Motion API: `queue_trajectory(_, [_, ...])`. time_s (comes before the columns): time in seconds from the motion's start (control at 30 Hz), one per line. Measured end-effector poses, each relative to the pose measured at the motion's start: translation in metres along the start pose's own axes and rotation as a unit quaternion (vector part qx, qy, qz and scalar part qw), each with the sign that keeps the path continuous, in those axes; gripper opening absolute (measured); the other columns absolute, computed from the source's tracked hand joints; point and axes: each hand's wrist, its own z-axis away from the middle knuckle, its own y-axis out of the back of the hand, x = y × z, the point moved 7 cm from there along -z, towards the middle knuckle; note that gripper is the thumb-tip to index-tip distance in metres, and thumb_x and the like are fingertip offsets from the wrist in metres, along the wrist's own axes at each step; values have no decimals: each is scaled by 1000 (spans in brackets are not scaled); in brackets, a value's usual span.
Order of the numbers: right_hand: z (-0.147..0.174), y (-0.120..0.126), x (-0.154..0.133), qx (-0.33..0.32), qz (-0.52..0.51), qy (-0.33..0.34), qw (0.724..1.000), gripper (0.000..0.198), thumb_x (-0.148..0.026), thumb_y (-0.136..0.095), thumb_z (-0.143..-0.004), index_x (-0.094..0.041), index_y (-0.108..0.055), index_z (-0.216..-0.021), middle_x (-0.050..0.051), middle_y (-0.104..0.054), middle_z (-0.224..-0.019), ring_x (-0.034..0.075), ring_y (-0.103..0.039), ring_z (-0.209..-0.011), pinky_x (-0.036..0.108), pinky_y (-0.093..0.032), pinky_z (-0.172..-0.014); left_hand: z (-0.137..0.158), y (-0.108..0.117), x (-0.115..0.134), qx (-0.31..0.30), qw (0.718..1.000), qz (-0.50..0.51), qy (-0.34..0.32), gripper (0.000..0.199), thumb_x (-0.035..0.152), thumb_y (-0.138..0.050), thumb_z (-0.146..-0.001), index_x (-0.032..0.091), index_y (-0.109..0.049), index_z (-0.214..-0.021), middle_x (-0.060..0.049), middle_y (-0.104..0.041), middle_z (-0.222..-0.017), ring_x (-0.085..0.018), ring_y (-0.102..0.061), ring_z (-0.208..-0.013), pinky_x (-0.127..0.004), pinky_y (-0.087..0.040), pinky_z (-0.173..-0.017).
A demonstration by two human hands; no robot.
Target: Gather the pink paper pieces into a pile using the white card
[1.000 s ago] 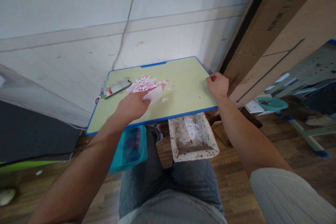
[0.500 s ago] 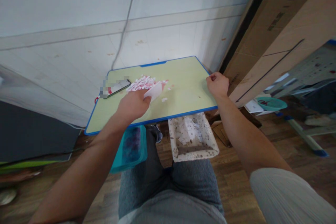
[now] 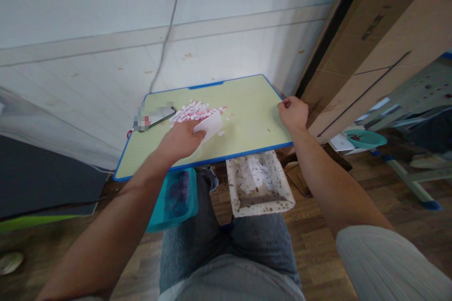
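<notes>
My left hand (image 3: 183,140) is closed around a thin white card (image 3: 212,124), which it holds at a tilt over the board (image 3: 254,113). This board has a pale yellow-green top and a blue rim. Just beyond the card lies a heap of small white and pink pieces (image 3: 192,110), partly covered by my hand and the card. A few loose bits are scattered to the right of the heap. My right hand (image 3: 294,113) rests at the board's right edge with its fingers curled in; whatever they may hold is hidden.
On the board's left sits a phone (image 3: 158,118), partly blurred out. Below the front edge are a teal tub (image 3: 192,207) and a stained white foam box (image 3: 263,209) near my legs. A white wall stands behind, with tall cardboard (image 3: 339,56) at the right.
The white card has shifted slightly right and turned, so more of its face shows. My left hand moved a little with it; my right hand stays in place.
</notes>
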Motion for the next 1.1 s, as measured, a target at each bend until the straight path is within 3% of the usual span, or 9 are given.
queue_trajectory(0.2, [1, 2, -2, -2, 4, -2, 1000, 24, -31, -56, -85, -19, -74, -95, 12, -75, -89, 29, -68, -85, 41, -53, -80, 0, 2, -4, 9, 999, -26, 24, 46, 46, -44, -92, 22, -72, -120, -12, -75, -113, -29, -68, -103, -35, -52, -87])
queue_trajectory(0.37, [-1, 0, 1, -1, 6, -5, 1000, 23, -32, -57, -84, -19, -74, -93, 12, -75, -88, 29, -68, -83, 42, -53, -80, 2, -2, 2, -21, 999, 8, -25, 43, 48, -46, -91, 20, -75, -107, -10, -76, -102, -26, -69, -93, -31, -51, -79])
queue_trajectory(0.57, [0, 0, 1, -2, -4, -2, 1000, 23, -31, -57, -85, -18, -74, -94, 12, -75, -89, 29, -68, -85, 43, -52, -82, -3, 0, -4, 13, 1000, -15, 7, 47, 46, -44, -92, 20, -73, -118, -13, -75, -111, -30, -68, -100, -35, -50, -84])
queue_trajectory(0.87, [-2, -2, 3, -1, -2, -2, 1000, 22, -32, -58, -84, -19, -74, -93, 11, -75, -87, 29, -68, -83, 42, -53, -81, -3, -7, 0, -15, 997, 65, -40, 44, 46, -50, -89, 18, -75, -113, -9, -75, -97, -25, -66, -85, -31, -46, -73])
queue_trajectory(1.1, [0, 0, 2, 4, -4, -1, 1000, 22, -31, -58, -84, -19, -74, -93, 11, -75, -87, 28, -68, -83, 41, -53, -79, -2, 0, -5, 34, 996, 75, -29, 46, 47, -50, -90, 17, -76, -111, -10, -75, -99, -26, -65, -87, -32, -46, -74])
